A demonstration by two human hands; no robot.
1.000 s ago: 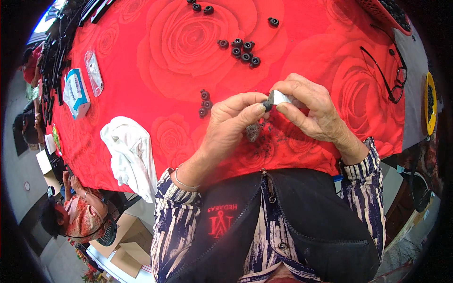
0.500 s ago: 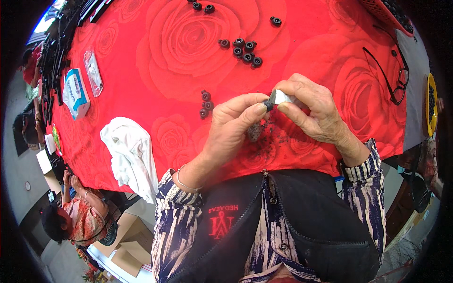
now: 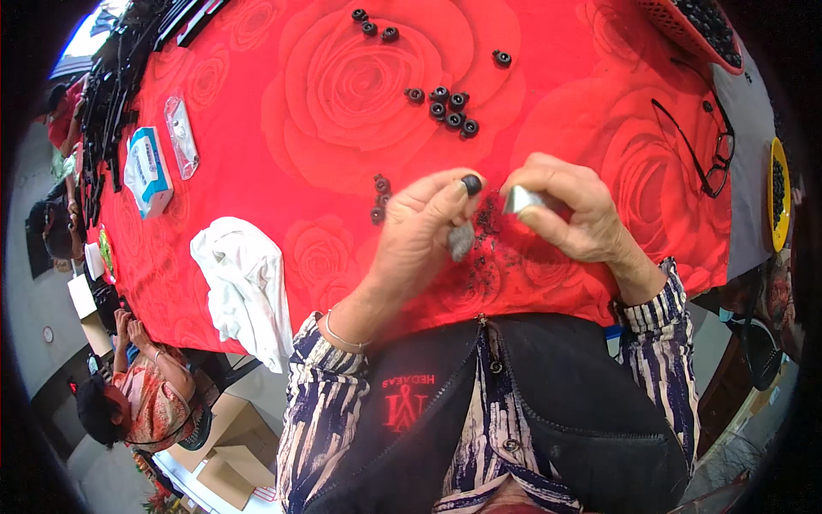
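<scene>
My left hand [image 3: 413,227] pinches a small round black knob-like part [image 3: 471,184] between thumb and forefinger. A few centimetres to its right, my right hand [image 3: 572,210] grips a short silvery, flat-faced piece [image 3: 521,200], perhaps a blade; most of it is hidden in the fingers. The two held things are apart. Below the left fingers shows a fuzzy grey wad [image 3: 461,242]; whether it is held or lies on the cloth I cannot tell. Dark crumbs [image 3: 486,276] are scattered on the red tablecloth [image 3: 342,111] between my hands.
Several black ring-topped parts [image 3: 454,120] lie ahead. A white cloth [image 3: 244,287], a tissue pack [image 3: 147,171] and a clear packet [image 3: 181,137] are left. Eyeglasses [image 3: 715,158], a red basket [image 3: 719,43] and a yellow bowl [image 3: 779,193] stand right. Another person [image 3: 141,394] sits far left.
My hands have drawn apart: the silvery piece no longer meets the black part. The black part has turned, its rounded end now facing up. The whole view has shifted slightly.
</scene>
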